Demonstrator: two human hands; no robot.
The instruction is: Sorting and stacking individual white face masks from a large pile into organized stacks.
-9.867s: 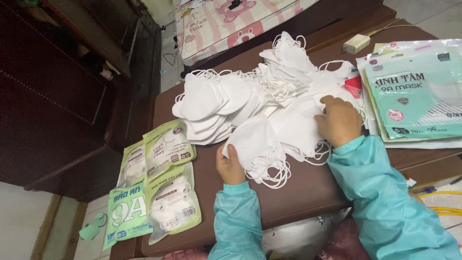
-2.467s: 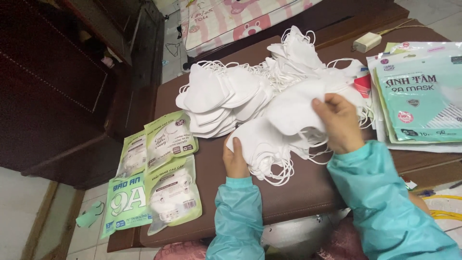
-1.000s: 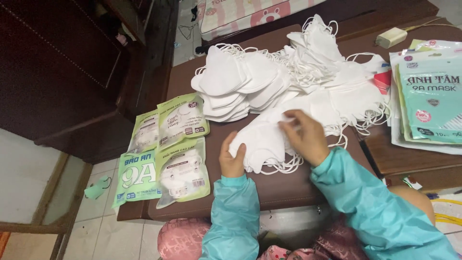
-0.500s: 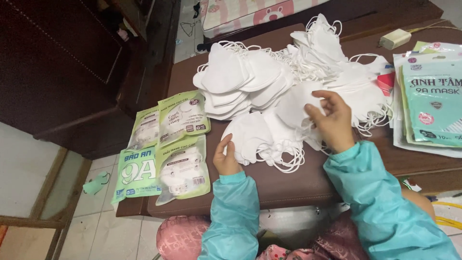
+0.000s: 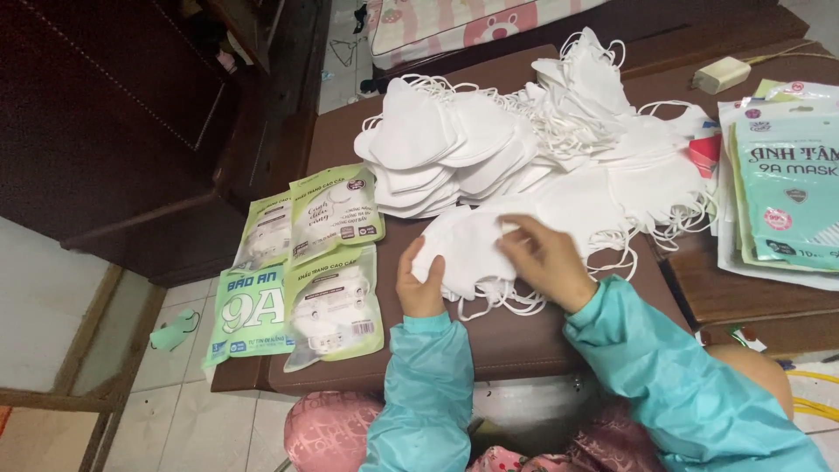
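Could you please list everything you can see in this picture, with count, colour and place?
small mask stack: several, white, held between both hands at the table's near edge
loose mask heap: many, white, across the table's middle
filled mask packs: about four, green, left part of the table
empty pack stack: several, teal, right
table: one, dark brown
small box: one, cream, far right
left hand: gripping the stack's left edge
right hand: fingers on top of the stack

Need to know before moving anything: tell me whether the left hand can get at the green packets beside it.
Probably yes. The left hand rests on the white mask stack, and the bare brown table between it and the green packets holds nothing.
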